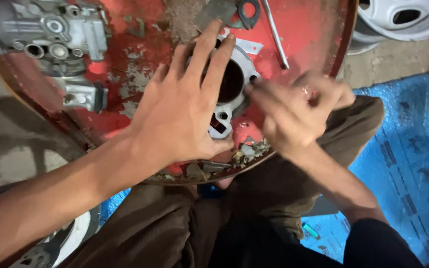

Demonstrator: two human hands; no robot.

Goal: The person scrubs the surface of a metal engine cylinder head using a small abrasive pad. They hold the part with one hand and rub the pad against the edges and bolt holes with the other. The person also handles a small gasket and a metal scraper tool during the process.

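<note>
Grey metal engine casting (50,34): lay at the upper left of the round red worktop (314,30), well apart from both hands. Left hand (179,106): fingers spread flat, pressed on a pale metal cylinder block (232,82) with a dark bore, near the worktop's front edge. Right hand (294,111): blurred, fingers curled at the block's right rim; any hold could not be told. Thin metal rod (275,34): lay above it. White wheel rim (403,17): upper right.
</note>
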